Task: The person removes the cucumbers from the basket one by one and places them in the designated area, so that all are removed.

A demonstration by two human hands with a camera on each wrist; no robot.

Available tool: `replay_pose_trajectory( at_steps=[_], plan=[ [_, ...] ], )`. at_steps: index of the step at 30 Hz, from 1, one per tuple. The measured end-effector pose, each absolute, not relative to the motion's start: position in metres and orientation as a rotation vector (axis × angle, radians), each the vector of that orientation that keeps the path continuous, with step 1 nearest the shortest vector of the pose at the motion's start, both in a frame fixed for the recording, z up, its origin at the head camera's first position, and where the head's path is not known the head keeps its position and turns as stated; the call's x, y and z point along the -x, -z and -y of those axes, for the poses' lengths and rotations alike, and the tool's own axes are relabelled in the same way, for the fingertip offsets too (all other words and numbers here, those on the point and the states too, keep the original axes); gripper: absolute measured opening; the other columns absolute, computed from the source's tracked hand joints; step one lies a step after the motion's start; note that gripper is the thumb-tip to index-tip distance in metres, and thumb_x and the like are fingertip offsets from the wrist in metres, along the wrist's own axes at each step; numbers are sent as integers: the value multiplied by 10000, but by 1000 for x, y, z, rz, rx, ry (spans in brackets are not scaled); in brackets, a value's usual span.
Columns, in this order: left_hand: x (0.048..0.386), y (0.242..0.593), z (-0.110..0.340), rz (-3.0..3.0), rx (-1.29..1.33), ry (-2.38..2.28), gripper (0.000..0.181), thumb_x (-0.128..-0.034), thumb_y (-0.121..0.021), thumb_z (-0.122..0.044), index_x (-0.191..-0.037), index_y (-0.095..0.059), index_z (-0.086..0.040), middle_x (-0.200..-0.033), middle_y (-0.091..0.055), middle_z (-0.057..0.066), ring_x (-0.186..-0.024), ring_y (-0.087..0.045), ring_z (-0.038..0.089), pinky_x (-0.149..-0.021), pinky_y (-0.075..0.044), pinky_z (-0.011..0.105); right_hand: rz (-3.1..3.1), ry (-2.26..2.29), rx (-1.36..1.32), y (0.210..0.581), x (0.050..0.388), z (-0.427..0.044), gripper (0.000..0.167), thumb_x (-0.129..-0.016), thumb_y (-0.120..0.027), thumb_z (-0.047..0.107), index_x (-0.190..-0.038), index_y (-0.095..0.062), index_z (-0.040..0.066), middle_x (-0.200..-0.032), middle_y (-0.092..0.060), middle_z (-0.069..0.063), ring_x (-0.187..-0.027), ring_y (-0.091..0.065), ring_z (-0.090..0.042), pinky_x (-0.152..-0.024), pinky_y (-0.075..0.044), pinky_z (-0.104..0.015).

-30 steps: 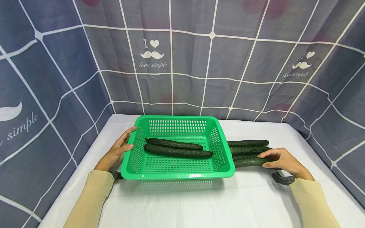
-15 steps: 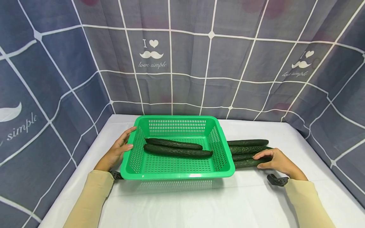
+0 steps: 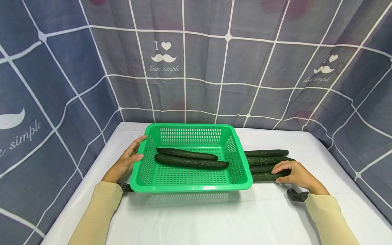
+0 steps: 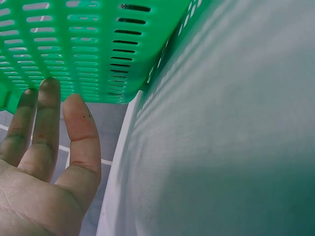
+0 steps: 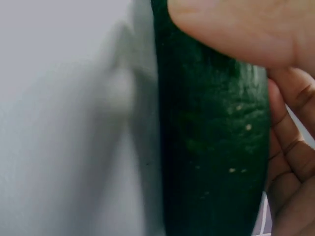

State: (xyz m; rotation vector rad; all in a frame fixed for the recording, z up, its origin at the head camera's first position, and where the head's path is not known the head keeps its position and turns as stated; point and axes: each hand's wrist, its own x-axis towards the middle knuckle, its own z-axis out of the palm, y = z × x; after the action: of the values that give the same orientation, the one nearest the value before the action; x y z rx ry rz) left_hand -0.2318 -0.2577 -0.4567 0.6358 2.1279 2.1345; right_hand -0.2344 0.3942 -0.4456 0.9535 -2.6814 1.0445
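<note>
A green plastic basket (image 3: 191,188) stands on the white-covered table with two dark green cucumbers (image 3: 191,161) lying inside. My left hand (image 3: 124,165) rests against the basket's left side, thumb and index finger at the rim. In the left wrist view, three nearly straight fingers (image 4: 47,113) touch the slotted wall from outside. Right of the basket, several cucumbers (image 3: 266,160) lie side by side, their left ends hidden behind it. My right hand (image 3: 298,175) grips the nearest cucumber (image 5: 211,147) between thumb and fingers, close to its right end.
A grey checked curtain (image 3: 202,61) hangs behind the table and along both sides. White cloth (image 3: 199,221) covers the tabletop in front of the basket. A black strap device (image 3: 297,195) sits at my right wrist.
My right hand has slid a little left along the nearest cucumber, whose right end has shifted left too. The left hand and basket stay put.
</note>
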Motion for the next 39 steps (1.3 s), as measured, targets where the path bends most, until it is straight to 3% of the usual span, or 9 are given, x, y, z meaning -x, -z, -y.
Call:
replay_pose_trajectory(
  at_steps=[4,11,19,31,39],
  plan=[
    [232,456,258,-2136,-637,-2131,729,-1002,-576,-88,-1687,-367,-225,-1801,95,184,-1616,224,450,-1174,111,808,2690,-1051,-973,443,235,-394,315,-700,-941,-88,-948,-846,79,-1015,-778,82,-1004,-639,73,-891,-420,-61],
    [233,456,258,-2133,-640,-2135,729,-1000,-573,-83,-1685,-370,-225,-1800,93,189,-1614,226,453,-1177,112,804,2775,-1217,-868,434,235,-393,258,-827,-851,-99,-1074,-780,-82,-1032,-779,106,-925,-683,37,-767,-529,-145],
    [232,456,258,-2134,-645,-2136,726,-998,-572,-80,-1681,-379,-236,-1798,105,195,-1610,233,460,-1174,118,805,2736,-1524,-902,421,235,-383,255,-931,-736,-125,-1168,-686,-204,-1113,-788,108,-953,-734,-16,-778,-606,-216],
    [232,457,259,-2127,-643,-2130,727,-998,-587,-108,-1680,-374,-240,-1798,95,194,-1614,230,450,-1174,103,811,2751,-1728,-849,390,232,-357,301,-1022,-667,-37,-1313,-687,-113,-1226,-787,21,-1111,-737,-82,-909,-571,-210],
    [230,456,258,-2143,-622,-2117,741,-1005,-591,-134,-1697,-339,-219,-1800,106,183,-1617,226,446,-1169,75,827,2716,-1796,-905,384,240,-345,310,-1026,-645,-53,-1314,-741,5,-1211,-787,56,-1130,-737,-96,-925,-570,-218]
  ],
)
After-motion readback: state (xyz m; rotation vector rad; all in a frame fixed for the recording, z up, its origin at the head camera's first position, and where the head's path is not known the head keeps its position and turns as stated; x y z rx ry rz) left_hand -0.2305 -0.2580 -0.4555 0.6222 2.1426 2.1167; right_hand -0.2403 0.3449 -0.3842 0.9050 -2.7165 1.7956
